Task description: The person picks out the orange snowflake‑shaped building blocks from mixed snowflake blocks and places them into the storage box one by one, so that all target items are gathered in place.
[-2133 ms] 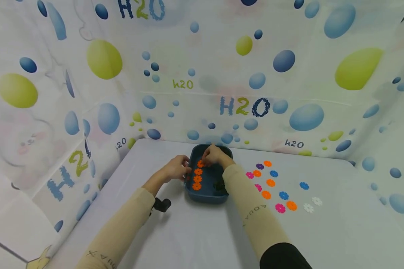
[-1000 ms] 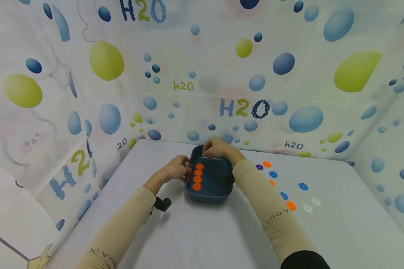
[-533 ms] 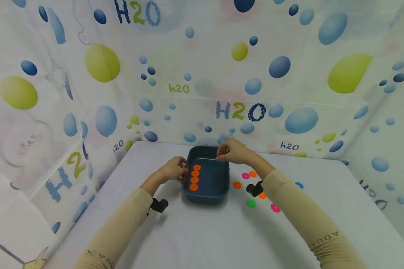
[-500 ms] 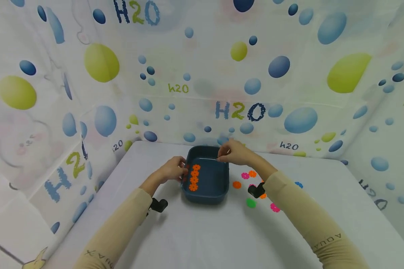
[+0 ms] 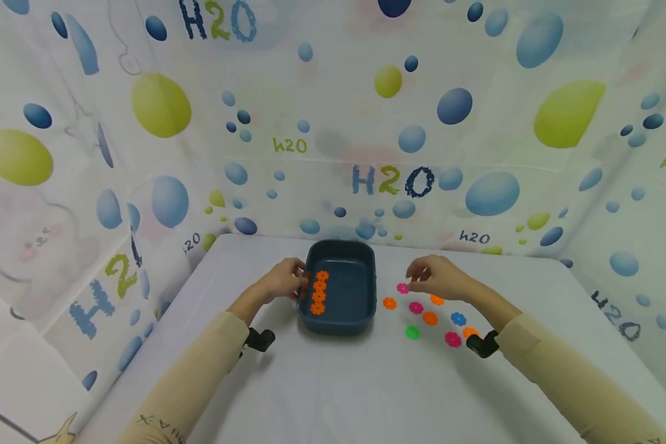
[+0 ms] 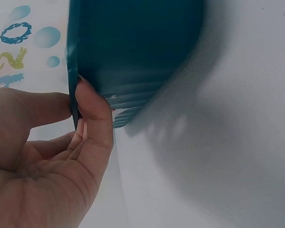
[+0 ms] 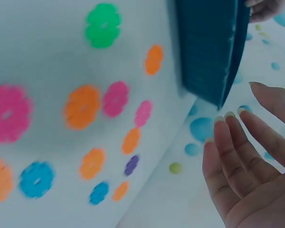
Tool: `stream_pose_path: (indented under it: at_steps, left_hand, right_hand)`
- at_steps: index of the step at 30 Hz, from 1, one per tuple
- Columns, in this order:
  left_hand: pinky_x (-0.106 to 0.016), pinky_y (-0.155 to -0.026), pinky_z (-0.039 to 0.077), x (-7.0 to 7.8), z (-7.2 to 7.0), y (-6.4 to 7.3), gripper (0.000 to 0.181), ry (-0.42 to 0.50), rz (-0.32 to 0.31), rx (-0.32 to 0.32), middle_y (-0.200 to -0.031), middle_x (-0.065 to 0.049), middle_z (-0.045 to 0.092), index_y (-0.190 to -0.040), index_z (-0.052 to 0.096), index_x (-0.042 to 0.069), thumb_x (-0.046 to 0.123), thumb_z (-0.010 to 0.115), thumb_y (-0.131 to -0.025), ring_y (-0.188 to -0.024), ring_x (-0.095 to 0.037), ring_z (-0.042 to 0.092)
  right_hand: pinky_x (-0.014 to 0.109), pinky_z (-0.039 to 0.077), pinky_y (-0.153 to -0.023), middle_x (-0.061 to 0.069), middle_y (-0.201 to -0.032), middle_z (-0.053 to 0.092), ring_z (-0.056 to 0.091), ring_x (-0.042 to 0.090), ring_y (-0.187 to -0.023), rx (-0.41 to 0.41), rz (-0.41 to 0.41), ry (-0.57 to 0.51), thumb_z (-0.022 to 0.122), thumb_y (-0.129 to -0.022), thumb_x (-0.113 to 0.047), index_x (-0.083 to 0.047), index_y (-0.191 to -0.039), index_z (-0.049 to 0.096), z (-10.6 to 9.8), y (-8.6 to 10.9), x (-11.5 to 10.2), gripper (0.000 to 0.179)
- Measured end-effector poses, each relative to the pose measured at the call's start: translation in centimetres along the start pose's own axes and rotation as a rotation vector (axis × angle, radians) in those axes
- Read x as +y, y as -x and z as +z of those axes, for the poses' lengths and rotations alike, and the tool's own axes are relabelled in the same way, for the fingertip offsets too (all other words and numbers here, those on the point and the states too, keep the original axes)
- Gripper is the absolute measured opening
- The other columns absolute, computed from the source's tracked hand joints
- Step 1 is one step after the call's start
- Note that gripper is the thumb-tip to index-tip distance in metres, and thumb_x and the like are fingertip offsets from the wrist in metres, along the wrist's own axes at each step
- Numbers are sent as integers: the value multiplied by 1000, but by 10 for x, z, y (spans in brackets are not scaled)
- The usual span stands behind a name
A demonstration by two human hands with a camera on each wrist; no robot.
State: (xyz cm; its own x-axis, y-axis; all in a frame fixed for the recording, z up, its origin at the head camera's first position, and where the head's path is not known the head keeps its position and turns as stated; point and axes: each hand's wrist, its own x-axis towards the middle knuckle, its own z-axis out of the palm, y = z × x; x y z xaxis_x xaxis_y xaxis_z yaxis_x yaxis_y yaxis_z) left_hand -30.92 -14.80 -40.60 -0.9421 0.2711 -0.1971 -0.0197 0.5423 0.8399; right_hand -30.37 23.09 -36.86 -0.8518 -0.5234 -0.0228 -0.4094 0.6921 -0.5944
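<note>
A dark blue rectangular tub (image 5: 338,328) stands on the white table. Along its left side inside runs a column of several orange flower-shaped pieces (image 5: 319,296). My left hand (image 5: 282,279) grips the tub's left rim, with the thumb on one side and fingers on the other, as the left wrist view shows of the wall (image 6: 133,42). To the right of the tub, my right hand (image 5: 441,277) hovers over the scattered flower pieces. In the right wrist view its fingers (image 7: 232,161) are spread apart from the thumb and hold nothing. Nearest to it lies a pink flower piece (image 5: 402,288).
Loose flower pieces lie right of the tub: a green one (image 5: 412,333), a blue one (image 5: 458,319), several orange ones, among them a near one (image 5: 390,303), and a purple one (image 7: 131,165). A printed cloth wall (image 5: 333,203) rises behind the table.
My right hand has left the tub and moved right, over the loose pieces. The left hand has stayed at the tub's left rim. The column of orange pieces looks the same.
</note>
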Motion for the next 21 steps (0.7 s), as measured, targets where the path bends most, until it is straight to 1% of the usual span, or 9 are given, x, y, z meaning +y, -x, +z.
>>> stream_pose_path:
  at_steps: [4, 7, 9, 16, 21]
  left_hand:
    - [-34, -69, 62, -2, 1, 1, 44, -7, 7, -7, -102, -16, 50, -141, 42, -12, 2, 55, -102, -85, -26, 62]
    - [-34, -70, 62, -3, 2, 2, 43, -14, 6, -8, -103, -16, 50, -141, 42, -12, 2, 55, -102, -86, -26, 63]
    - [-35, -70, 62, -4, 2, 2, 43, -19, 4, -9, -103, -16, 50, -140, 43, -12, 2, 55, -102, -86, -26, 63]
    - [-34, -70, 62, -3, 0, 4, 44, -23, 5, -20, -103, -16, 50, -141, 43, -11, 3, 56, -102, -86, -26, 62]
    - [-33, -69, 62, -6, -2, 5, 43, -31, 9, -21, -104, -17, 52, -140, 44, -11, 3, 57, -102, -87, -26, 63]
  right_hand:
    - [27, 58, -71, 3, -95, 68, 63, 20, -86, 10, 17, 24, 77, -92, -18, -5, -107, 71, -4, 21, 14, 21]
    - [26, 58, -73, 3, -95, 68, 64, 20, -87, 9, 48, 28, 77, -92, -19, -5, -108, 71, -6, 37, 25, 23]
    - [26, 58, -73, 4, -96, 68, 64, 20, -88, 4, 55, 28, 77, -92, -19, -2, -109, 70, -7, 49, 31, 25]
    - [23, 57, -72, 3, -96, 66, 61, 19, -86, -9, 153, -8, 78, -91, -17, 1, -111, 68, -5, 88, 56, 28]
    - [24, 55, -72, 3, -96, 66, 60, 20, -85, -16, 202, -15, 78, -91, -19, 1, -110, 69, 1, 106, 70, 28]
